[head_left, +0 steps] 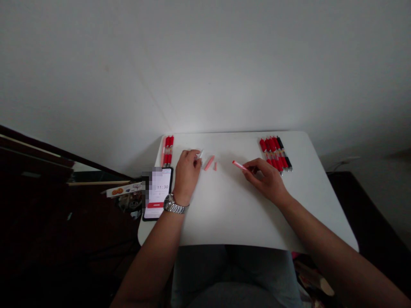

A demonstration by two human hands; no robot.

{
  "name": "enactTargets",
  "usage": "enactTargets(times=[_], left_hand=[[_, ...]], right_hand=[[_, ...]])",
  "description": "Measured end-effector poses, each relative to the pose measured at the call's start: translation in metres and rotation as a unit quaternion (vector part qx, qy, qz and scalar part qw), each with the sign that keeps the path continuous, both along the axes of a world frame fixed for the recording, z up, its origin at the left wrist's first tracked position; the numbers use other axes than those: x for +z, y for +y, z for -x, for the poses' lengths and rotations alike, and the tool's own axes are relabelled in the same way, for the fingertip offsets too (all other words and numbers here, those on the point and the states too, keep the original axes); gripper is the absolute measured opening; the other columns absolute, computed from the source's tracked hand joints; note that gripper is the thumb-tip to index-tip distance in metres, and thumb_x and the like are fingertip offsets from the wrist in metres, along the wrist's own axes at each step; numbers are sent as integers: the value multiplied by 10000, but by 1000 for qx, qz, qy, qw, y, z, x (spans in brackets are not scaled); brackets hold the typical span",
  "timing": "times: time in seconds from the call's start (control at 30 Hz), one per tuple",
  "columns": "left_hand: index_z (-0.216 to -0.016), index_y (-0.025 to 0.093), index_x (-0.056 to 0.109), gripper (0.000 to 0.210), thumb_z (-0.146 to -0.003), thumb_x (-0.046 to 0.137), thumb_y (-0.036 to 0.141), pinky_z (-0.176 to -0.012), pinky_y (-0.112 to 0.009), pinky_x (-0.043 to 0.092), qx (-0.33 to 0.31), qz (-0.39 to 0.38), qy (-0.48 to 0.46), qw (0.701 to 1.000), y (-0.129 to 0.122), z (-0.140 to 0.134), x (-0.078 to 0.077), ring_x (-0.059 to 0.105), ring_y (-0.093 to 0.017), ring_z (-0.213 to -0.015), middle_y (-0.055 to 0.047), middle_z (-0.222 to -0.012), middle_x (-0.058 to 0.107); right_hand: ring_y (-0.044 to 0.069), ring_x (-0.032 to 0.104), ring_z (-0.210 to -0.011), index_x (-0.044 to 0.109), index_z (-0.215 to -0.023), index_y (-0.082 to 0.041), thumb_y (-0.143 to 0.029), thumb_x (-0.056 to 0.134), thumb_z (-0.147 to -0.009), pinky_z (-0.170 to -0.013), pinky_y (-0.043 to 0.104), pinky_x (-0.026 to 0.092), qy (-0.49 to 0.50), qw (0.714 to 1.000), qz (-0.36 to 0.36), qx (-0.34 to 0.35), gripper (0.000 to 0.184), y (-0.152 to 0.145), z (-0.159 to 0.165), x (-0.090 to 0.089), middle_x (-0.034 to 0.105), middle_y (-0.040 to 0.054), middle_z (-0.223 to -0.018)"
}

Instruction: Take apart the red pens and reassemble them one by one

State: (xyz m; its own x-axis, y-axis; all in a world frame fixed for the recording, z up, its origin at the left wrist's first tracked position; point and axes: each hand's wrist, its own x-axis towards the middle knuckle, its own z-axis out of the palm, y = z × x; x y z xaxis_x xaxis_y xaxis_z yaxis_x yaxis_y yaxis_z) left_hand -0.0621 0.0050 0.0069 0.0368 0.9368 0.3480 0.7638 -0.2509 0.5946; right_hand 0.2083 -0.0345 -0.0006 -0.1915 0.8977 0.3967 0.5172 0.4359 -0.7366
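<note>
My right hand pinches a pink and red pen barrel above the white table, its red end pointing left. On the left, my left hand has its fingers closed at a small clear-whitish piece, mostly hidden by the fingers. Just right of that hand lie a pink tube-like pen part and a shorter pink piece. A row of red pens with one black pen rests beyond my right hand. More red pens lie side by side at the far left corner.
A phone showing 11:30 lies at the table's left edge, beside my watch-wearing wrist. The white table stands against a pale wall. Dark clutter sits on the left, below table height.
</note>
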Motion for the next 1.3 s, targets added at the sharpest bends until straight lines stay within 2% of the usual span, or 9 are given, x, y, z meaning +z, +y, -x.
enactTargets(times=[0.2, 0.37, 0.6, 0.83, 0.97, 1.13, 1.3], left_hand=[[-1120, 212, 667, 231, -910, 625, 124, -814, -351, 519, -23, -37, -8, 999, -1, -1, 0, 626, -196, -891, -63, -1042, 613], [-993, 210, 671, 67, -939, 653, 247, -868, -385, 492, -60, -59, 15, 996, -7, -11, 5, 590, -221, -944, -68, -1028, 615], [-925, 219, 674, 128, -865, 751, 301, -878, -418, 464, -106, -59, 86, 989, -11, -22, 4, 546, -243, -939, -60, -993, 594], [-901, 215, 673, 70, -912, 687, 283, -870, -423, 467, -126, -60, 114, 984, -10, -23, 0, 536, -250, -947, -71, -1003, 595], [-937, 213, 662, 54, -939, 650, 265, -872, -407, 480, -134, -55, 75, 987, -9, -22, -1, 550, -238, -960, -68, -1014, 591], [-1058, 210, 608, 114, -1012, 529, 279, -927, -382, 492, -159, -57, -20, 985, -9, -22, 1, 569, -212, -1032, -74, -1085, 565], [-1096, 206, 545, 122, -1044, 460, 278, -888, -347, 490, -170, -33, -82, 982, -11, -22, 2, 598, -185, -975, -73, -1068, 617]], right_hand=[[180, 627, -741, 658, -1005, -218, -338, 626, -956, -662, 336, 527, 1, 1000, 5, -2, 134, 0, 0, -1, 669, 47, -851], [176, 627, -732, 661, -994, -216, -331, 631, -953, -658, 326, 526, -4, 1000, 3, -6, 125, 1, 0, -1, 672, 43, -842], [177, 631, -736, 659, -993, -217, -326, 633, -953, -661, 325, 527, -1, 1000, 1, -5, 119, 1, 1, 2, 675, 43, -841], [180, 627, -736, 658, -995, -221, -340, 623, -959, -661, 334, 530, -8, 1000, -1, -5, 129, 0, 1, 2, 672, 46, -841], [182, 628, -736, 658, -996, -226, -346, 623, -960, -661, 335, 533, -10, 1000, 0, -4, 130, 0, 1, 2, 675, 46, -843], [186, 630, -745, 657, -996, -229, -372, 618, -963, -664, 337, 538, -9, 1000, 3, -3, 152, 1, 2, 0, 684, 52, -863], [178, 626, -744, 654, -1000, -227, -331, 626, -958, -665, 328, 536, -14, 1000, -2, 3, 116, 1, 1, -1, 680, 47, -866]])
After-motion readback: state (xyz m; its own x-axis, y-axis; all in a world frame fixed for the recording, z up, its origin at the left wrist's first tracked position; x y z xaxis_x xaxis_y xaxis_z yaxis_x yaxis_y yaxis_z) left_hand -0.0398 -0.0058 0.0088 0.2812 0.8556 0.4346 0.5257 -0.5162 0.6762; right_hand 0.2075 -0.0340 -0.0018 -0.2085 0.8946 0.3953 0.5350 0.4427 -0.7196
